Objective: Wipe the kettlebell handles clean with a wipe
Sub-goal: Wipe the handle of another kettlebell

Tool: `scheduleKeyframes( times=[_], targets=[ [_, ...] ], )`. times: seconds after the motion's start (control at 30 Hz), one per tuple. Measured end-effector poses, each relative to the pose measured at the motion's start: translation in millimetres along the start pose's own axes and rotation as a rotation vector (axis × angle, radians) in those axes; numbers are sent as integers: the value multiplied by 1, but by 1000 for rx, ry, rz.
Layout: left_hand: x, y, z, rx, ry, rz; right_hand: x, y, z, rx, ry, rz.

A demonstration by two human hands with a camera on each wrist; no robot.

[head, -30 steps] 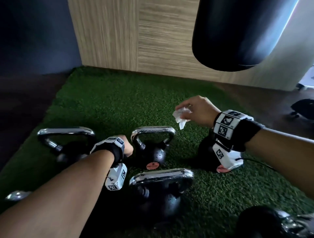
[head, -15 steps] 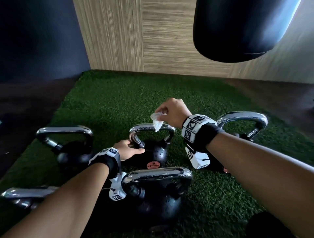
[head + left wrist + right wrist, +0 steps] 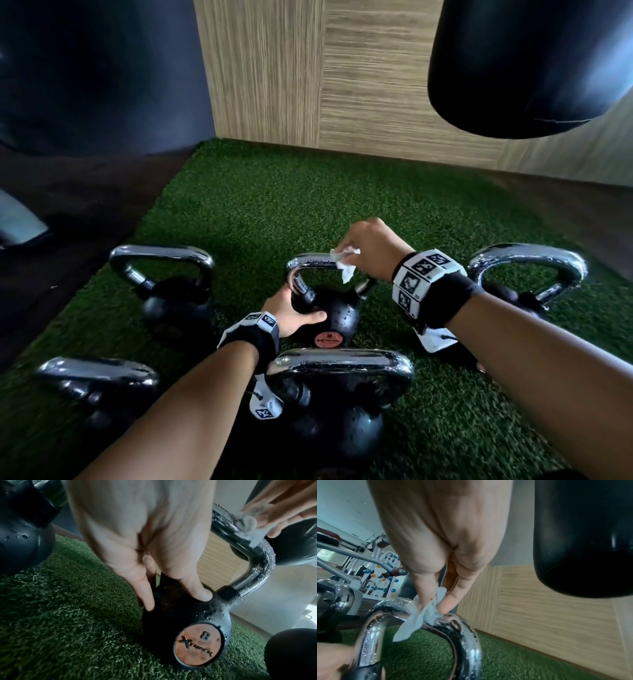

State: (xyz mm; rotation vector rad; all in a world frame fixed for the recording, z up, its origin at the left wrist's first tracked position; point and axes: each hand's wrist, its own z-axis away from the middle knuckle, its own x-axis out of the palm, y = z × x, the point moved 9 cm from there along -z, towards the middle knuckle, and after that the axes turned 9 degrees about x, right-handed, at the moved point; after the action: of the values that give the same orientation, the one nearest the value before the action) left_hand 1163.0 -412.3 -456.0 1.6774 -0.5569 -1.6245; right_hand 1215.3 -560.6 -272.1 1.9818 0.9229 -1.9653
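Pinching a crumpled white wipe (image 3: 344, 262) onto the chrome handle (image 3: 310, 262), the right hand (image 3: 368, 251) sits beyond the left hand (image 3: 291, 313).

Left wrist: spread fingers (image 3: 199, 592) press the black kettlebell (image 3: 187, 616); its orange badge (image 3: 199, 644) reads "8".

Right wrist: droplets bead beside the wipe.

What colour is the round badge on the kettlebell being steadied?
Orange-red badge with black lettering, clearest in the left wrist view.
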Motion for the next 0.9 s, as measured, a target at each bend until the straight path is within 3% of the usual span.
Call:
scheduleKeyframes(
  times=[0.1,0.23,0.43,0.63,0.9],
  targets=[
    [2,1,1,4,1,29,-1,10,-2,88,19,23],
    [2,0,0,13,-8,38,4,-1,-1,78,47,35],
    [3,-1,1,28,12,44,-5,46,8,221,97,-118],
    [4,-3,2,26,20,69,-2,46,14,213,144,-168],
    [6,-8,2,0,-10,64,21,105,23,440,105,-338]
  ],
)
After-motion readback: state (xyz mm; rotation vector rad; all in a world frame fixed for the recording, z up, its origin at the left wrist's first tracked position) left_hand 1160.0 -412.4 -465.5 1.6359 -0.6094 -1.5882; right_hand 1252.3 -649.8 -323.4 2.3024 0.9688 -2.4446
